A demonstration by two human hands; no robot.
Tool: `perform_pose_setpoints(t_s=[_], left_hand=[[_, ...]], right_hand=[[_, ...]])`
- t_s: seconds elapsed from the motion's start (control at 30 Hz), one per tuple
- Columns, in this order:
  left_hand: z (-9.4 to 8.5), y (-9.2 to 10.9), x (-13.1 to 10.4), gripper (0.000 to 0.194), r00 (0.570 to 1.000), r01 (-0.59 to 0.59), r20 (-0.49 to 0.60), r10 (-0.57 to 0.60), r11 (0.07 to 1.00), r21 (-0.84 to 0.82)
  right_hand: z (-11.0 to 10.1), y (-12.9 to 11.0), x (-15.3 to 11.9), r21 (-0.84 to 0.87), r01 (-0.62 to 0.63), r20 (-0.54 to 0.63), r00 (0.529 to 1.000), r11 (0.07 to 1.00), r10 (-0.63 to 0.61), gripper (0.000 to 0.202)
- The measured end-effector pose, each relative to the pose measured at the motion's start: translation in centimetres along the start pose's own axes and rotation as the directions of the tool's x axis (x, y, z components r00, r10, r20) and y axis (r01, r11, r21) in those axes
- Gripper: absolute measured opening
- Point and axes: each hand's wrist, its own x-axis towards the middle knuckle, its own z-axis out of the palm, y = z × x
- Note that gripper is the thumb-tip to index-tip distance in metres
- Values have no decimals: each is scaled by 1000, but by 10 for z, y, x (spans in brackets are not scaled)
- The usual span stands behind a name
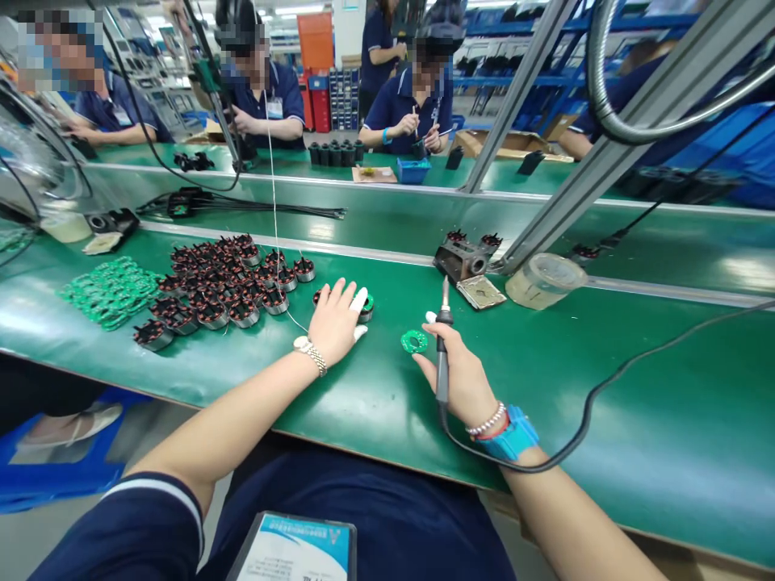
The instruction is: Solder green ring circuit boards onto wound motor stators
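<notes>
My right hand (463, 371) is closed around a soldering iron (442, 363), its tip pointing up and away. A round green circuit board (414, 341) with a centre hole is at the fingertips of the same hand. My left hand (336, 319), with white covers on two fingertips, is spread palm down over a motor stator (366, 310) that has a green board on top; the hand partly hides it. To the left of it stand several rows of copper-wound stators (211, 282). Beyond them is a heap of green ring boards (112, 290).
A metal iron holder (463, 257) with a flat tin (481, 292) stands behind my right hand, beside a round translucent tub (545, 281). Solder wire (274, 177) hangs down near my left hand. The iron's cable (581, 428) crosses my right wrist. People work opposite, behind metal posts.
</notes>
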Motion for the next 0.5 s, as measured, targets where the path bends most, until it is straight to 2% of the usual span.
perform_pose_setpoints(t_s=[0.07,0.13,0.23,0.33,0.4,0.5], left_hand=[[-7,-14,7,61,999,44,-24,-43,996,75],[-10,-30,8,61,988,155,-40,-151,982,109],[-7,-49,4,54,974,218,52,-221,974,70],[-3,-52,-6,39,974,168,149,-168,986,14],[-3,-42,-17,28,982,104,161,-99,994,-25],[-5,-20,-45,18,984,-58,154,84,984,-167]], right_hand=[[-3,19,2,-21,54,94,994,998,-52,37],[0,32,4,-17,100,168,981,995,-96,35],[11,40,7,3,132,203,970,991,-130,30],[20,42,8,13,140,197,970,990,-140,25],[24,43,8,18,141,187,972,990,-142,25],[25,45,6,25,141,178,974,990,-143,25]])
